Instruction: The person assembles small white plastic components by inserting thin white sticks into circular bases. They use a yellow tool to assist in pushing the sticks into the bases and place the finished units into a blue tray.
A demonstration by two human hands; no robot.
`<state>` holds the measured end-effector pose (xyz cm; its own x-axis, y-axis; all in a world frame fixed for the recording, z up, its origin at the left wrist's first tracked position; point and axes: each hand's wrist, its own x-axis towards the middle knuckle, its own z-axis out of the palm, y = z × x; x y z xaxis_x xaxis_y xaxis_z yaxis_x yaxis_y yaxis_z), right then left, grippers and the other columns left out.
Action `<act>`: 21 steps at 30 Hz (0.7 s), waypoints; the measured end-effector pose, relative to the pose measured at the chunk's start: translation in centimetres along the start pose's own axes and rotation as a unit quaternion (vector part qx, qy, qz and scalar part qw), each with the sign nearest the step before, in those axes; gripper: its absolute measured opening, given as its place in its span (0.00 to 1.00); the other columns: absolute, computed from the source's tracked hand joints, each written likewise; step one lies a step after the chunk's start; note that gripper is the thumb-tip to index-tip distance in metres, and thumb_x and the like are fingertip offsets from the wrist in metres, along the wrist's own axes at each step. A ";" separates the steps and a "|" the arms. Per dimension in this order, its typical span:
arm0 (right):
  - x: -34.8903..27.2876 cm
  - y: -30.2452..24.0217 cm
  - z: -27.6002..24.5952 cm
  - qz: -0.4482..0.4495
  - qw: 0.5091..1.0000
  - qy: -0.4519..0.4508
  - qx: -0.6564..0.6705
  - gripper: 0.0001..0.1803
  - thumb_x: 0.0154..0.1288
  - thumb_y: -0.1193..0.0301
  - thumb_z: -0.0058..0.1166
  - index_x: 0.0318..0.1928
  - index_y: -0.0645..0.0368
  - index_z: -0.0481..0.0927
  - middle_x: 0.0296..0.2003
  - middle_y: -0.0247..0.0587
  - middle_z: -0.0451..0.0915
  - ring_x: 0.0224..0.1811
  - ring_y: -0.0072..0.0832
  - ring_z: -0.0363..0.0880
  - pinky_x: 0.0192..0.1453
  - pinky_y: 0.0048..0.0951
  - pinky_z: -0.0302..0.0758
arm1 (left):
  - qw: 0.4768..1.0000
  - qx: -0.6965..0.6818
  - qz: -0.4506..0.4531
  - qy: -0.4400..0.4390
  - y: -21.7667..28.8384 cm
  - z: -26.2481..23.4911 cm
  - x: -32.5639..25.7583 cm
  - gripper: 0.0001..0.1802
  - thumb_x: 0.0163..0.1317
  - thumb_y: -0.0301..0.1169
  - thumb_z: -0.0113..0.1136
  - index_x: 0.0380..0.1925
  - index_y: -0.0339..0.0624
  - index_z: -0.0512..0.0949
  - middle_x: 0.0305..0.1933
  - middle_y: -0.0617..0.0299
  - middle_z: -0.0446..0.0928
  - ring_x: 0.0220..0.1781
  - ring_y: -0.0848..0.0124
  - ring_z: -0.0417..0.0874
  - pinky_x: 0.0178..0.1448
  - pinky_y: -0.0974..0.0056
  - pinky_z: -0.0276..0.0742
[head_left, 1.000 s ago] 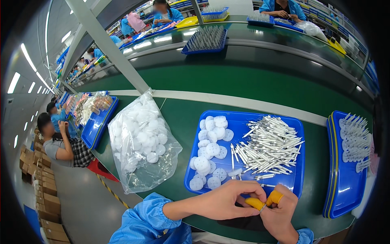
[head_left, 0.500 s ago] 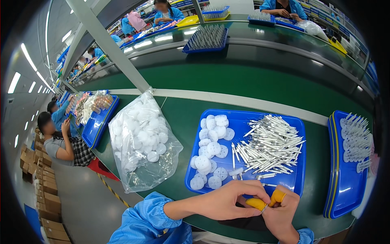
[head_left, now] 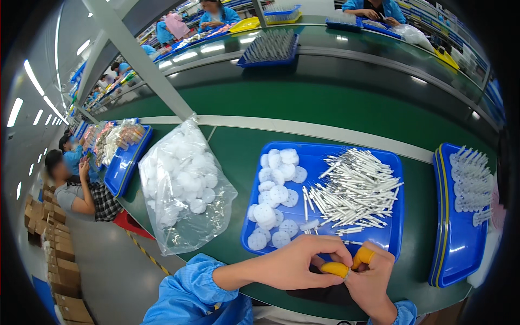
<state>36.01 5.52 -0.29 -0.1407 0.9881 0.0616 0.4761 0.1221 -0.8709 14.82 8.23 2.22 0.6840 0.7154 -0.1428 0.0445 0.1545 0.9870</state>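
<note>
My left hand (head_left: pixel 297 265) and my right hand (head_left: pixel 374 281) meet at the near edge of a blue tray (head_left: pixel 319 162), fingertips pinched together on a small white piece I can barely see. Two fingertips wear yellow finger cots (head_left: pixel 335 268). On the tray lie white perforated discs (head_left: pixel 276 200) at the left and a heap of thin white sticks (head_left: pixel 355 189) at the right. Both sleeves are blue.
A clear plastic bag of white discs (head_left: pixel 181 184) lies left of the tray. A second blue tray (head_left: pixel 460 238) with upright white parts stands at the right. Beyond runs a green conveyor belt (head_left: pixel 325 103). Other workers sit at the left and across the line. Cardboard boxes (head_left: pixel 59 254) stack on the floor.
Both hands stay at the tray's near edge; the fingers shift slightly around the small piece. Nothing else has moved.
</note>
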 end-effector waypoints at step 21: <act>1.0 1.1 -0.3 -0.250 0.961 0.098 -0.069 0.23 0.35 0.61 0.80 0.25 0.62 0.79 0.26 0.36 0.72 0.22 0.34 0.69 0.29 0.36 0.62 | 0.985 0.105 0.109 0.083 -0.3 0.7 -0.1 0.17 0.50 0.16 0.78 0.42 0.32 0.88 0.47 0.50 0.85 0.48 0.65 0.86 0.52 0.63 0.83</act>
<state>36.67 6.66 -1.06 -0.2218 0.7994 0.5584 0.5038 0.5843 -0.6362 15.27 7.66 2.01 0.5663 0.8203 0.0806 0.0716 -0.1464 0.9866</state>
